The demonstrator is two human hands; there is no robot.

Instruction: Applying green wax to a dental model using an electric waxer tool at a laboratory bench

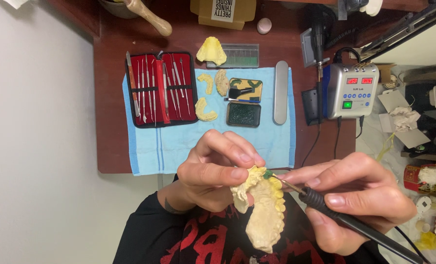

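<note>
Low in the centre of the frame, the left hand (pixel 213 171) holds a pale yellow dental cast (pixel 264 210), thumb and forefinger pressed together on its upper edge, the other fingers curled behind. The cast hangs below the fingertips, tilted, its row of teeth facing right. At lower right, the right hand (pixel 355 195) pinches a black pen-shaped wax tool (pixel 335 215) between thumb and fingers; its thin metal tip touches a small dab of green wax (pixel 268 174) at the top of the cast, just beside the left thumb.

Judging from this, the tip sits so close to the thumb that a slip could touch skin, and a loose grip could let the cast tip.

Farther off, upper centre, a blue cloth (pixel 169 146) lies on a dark red table (pixel 110 98), bearing a red case of metal instruments (pixel 162 89), smaller cast pieces (pixel 207 110) and an open tin of green wax (pixel 244 114). A grey control box (pixel 351 91) stands at upper right.
</note>
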